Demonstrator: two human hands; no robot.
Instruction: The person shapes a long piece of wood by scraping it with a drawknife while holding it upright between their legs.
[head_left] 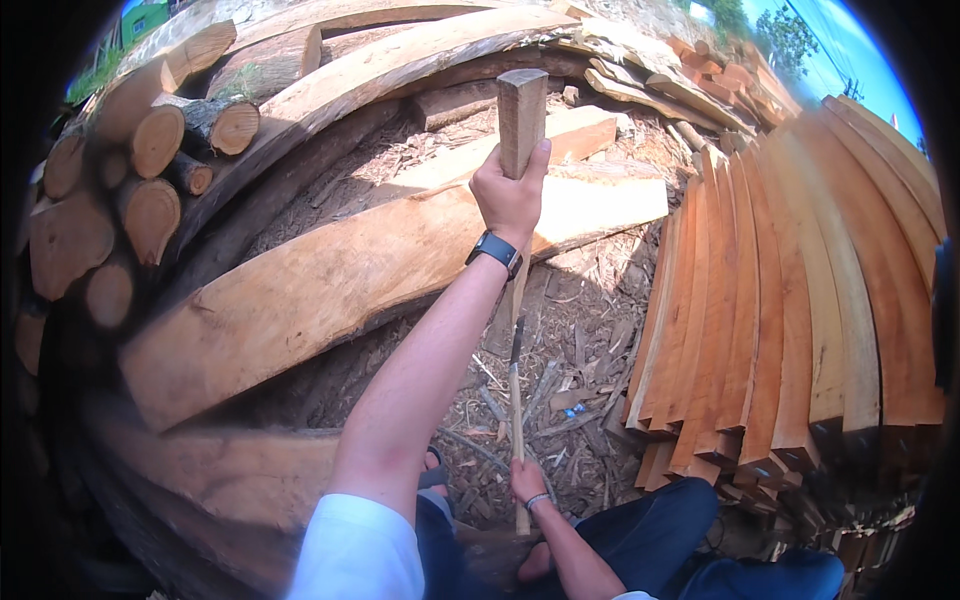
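My left hand (508,200), with a dark watch on its wrist, is stretched forward and closed around a squared wooden stick (522,110). The stick's blunt end stands up above the fist. A thinner-looking length runs down from beneath that hand, past a dark patch, to my right hand. Whether this is all one piece I cannot tell, as the fist covers the join. Lower and closer to my legs, my right hand (528,482), wearing a bracelet, has its fingers wrapped round this lower length, which sticks out a little below it.
Sawn beams (780,300) are stacked on the right. A thick plank (330,290) slants across behind my left arm. Round logs (150,220) are piled at left, with rough slabs (660,85) at the back. Bark and wood chips (570,350) litter the ground.
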